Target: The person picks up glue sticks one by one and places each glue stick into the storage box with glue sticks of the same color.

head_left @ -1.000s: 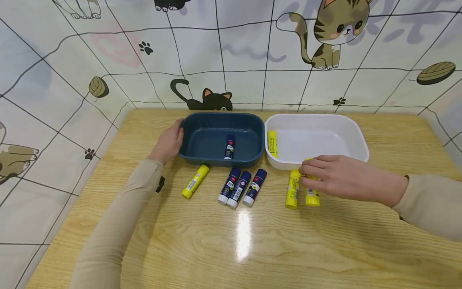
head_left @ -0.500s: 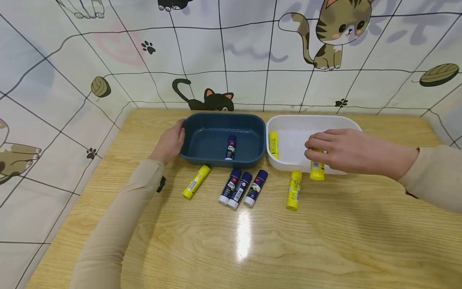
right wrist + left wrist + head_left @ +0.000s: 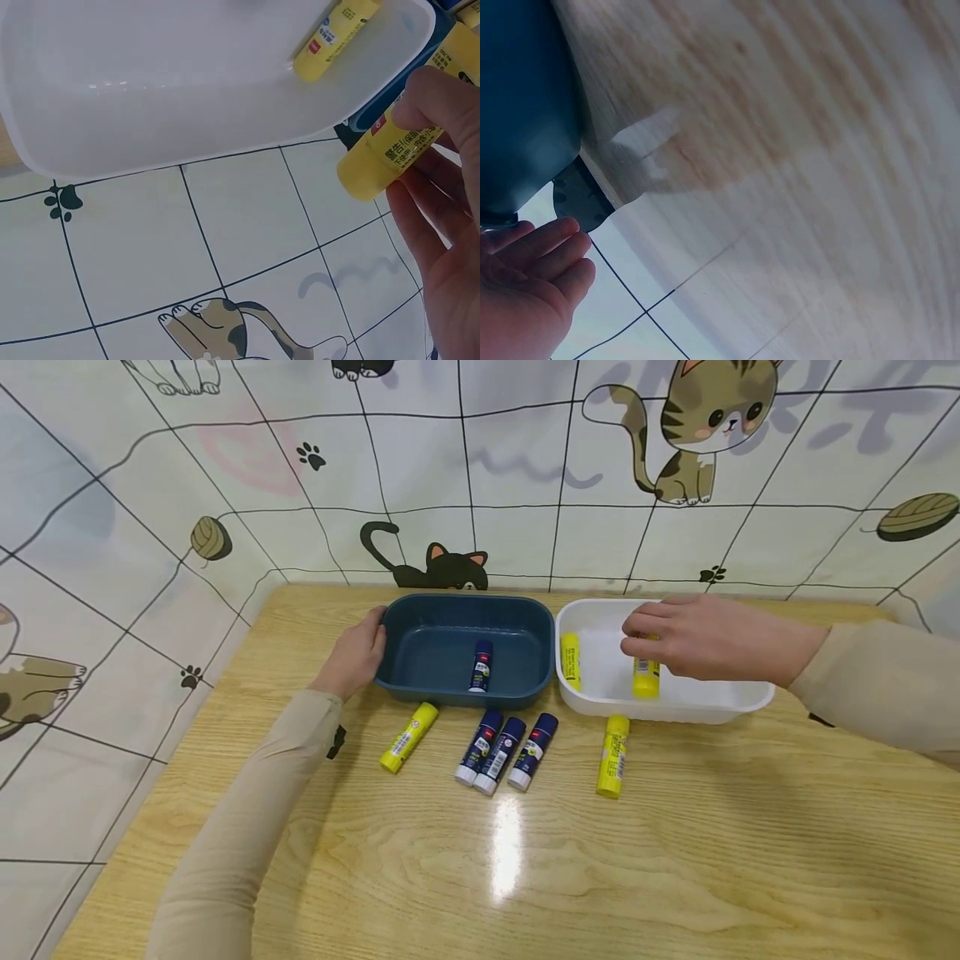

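In the head view, my left hand [image 3: 351,653] rests against the left end of a dark blue plastic bin [image 3: 431,695]; the left wrist view shows its fingers relaxed beside the bin's wall. My right hand [image 3: 716,639] pinches a yellow glue stick [image 3: 646,682] between thumb and fingers, over the white plastic bin [image 3: 705,710]. The right wrist view shows the held stick tilted, its label partly covered by the thumb. Inside the white bin, another yellow glue stick [image 3: 570,660] lies at the left end. One blue glue stick [image 3: 481,666] lies in the blue bin.
On the wooden table [image 3: 465,860], a yellow glue stick [image 3: 408,737] lies before the blue bin. Several blue glue sticks [image 3: 533,751] lie side by side nearby. One more yellow glue stick [image 3: 613,757] lies before the white bin. A cat-print wall [image 3: 510,543] stands behind both bins.
My right hand has lifted a yellow glue stick off the table and carried it back over the white bin. The left hand stays at the blue bin's end.
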Tool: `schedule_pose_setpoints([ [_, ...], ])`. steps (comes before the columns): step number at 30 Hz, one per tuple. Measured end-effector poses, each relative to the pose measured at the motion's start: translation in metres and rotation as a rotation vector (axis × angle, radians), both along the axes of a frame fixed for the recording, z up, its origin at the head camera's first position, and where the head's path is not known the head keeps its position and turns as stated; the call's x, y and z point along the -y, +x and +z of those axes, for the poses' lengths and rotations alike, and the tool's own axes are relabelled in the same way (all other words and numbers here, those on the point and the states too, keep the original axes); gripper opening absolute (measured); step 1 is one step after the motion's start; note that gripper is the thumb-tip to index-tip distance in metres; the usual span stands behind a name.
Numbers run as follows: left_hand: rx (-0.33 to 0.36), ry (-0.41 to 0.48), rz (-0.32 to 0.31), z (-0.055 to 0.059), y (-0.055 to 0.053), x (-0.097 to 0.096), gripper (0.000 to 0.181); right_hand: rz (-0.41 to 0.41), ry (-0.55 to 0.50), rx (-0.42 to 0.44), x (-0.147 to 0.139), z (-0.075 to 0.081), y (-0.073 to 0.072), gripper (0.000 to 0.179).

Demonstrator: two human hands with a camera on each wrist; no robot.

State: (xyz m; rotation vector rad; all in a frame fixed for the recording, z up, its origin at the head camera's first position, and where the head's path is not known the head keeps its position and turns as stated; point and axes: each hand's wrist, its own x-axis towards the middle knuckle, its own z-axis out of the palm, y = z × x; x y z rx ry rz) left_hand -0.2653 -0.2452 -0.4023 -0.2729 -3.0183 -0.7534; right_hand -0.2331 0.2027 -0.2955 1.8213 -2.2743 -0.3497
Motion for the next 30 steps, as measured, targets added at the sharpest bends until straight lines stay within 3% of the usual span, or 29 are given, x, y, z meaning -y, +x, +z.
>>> schedule_pose_setpoints([
  [13,0.002,0.003,0.001,0.0,-0.003,0.001,0.044,-0.015,0.076,0.059,0.02,-0.017,-0.034,0.035],
  [22,-0.008,0.007,-0.004,0.0,-0.003,0.0,0.044,0.0,0.196,0.082,0.027,-0.038,-0.039,0.047],
  [30,-0.005,0.004,0.001,0.0,-0.003,0.0,0.044,0.019,0.213,0.097,0.038,-0.049,-0.045,0.047],
])
